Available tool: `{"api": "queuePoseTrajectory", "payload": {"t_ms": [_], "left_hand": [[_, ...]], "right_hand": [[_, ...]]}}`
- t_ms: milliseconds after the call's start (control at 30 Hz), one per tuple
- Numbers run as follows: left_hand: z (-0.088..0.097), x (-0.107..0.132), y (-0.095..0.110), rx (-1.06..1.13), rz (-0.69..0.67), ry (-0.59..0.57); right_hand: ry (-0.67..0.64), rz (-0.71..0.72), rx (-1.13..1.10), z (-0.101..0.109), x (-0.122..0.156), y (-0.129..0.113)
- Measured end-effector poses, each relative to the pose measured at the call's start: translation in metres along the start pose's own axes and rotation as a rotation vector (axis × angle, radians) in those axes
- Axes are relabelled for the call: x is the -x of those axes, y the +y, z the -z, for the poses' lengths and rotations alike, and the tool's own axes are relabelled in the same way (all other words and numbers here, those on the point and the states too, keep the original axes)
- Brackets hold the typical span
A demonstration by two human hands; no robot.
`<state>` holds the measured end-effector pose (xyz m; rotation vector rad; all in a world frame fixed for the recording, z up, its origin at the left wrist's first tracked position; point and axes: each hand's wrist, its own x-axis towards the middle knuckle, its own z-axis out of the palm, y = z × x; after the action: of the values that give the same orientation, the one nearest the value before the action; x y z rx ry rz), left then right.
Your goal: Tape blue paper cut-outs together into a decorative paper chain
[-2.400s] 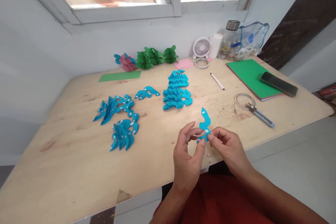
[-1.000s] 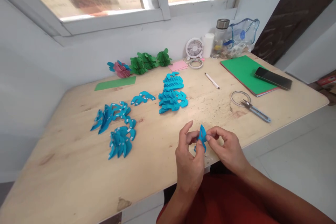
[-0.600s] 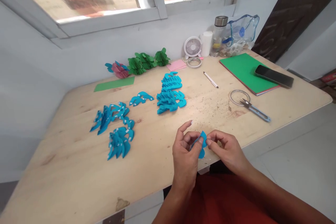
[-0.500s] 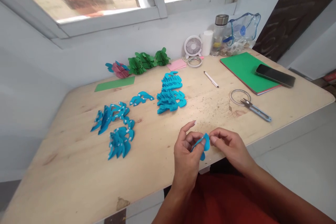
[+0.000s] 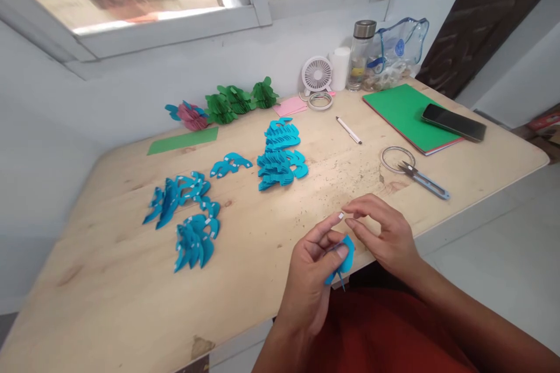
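My left hand (image 5: 312,268) pinches a folded blue paper piece (image 5: 348,259) between thumb and fingers, close to the table's front edge. On its outstretched index fingertip sits a small white square (image 5: 340,215), which looks like tape. Just right of that fingertip is my right hand (image 5: 382,230), its thumb and index finger slightly apart with nothing visible between them. Several blue paper pieces with white squares (image 5: 195,239) lie to the left on the table. Further back, stacks of folded blue paper pieces (image 5: 275,169) show no white squares.
Thread snips (image 5: 424,180) lie by a tape ring (image 5: 397,159) on the right. Behind are a pen (image 5: 349,130), a green folder (image 5: 402,116) with a phone (image 5: 454,122), a small fan (image 5: 317,74), a bottle (image 5: 361,55) and green paper shapes (image 5: 236,100) along the wall.
My right hand has moved up from beside the blue paper to my left index fingertip, where the white square now shows. My left hand has lowered slightly, still gripping the paper.
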<state>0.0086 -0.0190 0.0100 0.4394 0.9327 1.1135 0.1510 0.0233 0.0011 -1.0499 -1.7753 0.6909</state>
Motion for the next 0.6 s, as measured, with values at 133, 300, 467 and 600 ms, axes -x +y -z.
{"api": "queuePoseTrajectory", "payload": {"t_ms": [133, 300, 467, 600], "left_hand": [[0.003, 0.002, 0.005, 0.134, 0.068, -0.077], [0.007, 0.004, 0.010, 0.221, 0.084, -0.143], [0.009, 0.008, 0.014, 0.247, 0.087, -0.170], [0.007, 0.009, 0.015, 0.213, 0.088, -0.140]], "right_hand": [[-0.016, 0.247, 0.152, 0.003, -0.006, -0.004], [-0.071, 0.411, 0.242, 0.007, -0.014, -0.004], [-0.119, 0.570, 0.349, 0.013, -0.019, 0.002], [-0.148, 0.655, 0.397, 0.015, -0.020, 0.007]]}}
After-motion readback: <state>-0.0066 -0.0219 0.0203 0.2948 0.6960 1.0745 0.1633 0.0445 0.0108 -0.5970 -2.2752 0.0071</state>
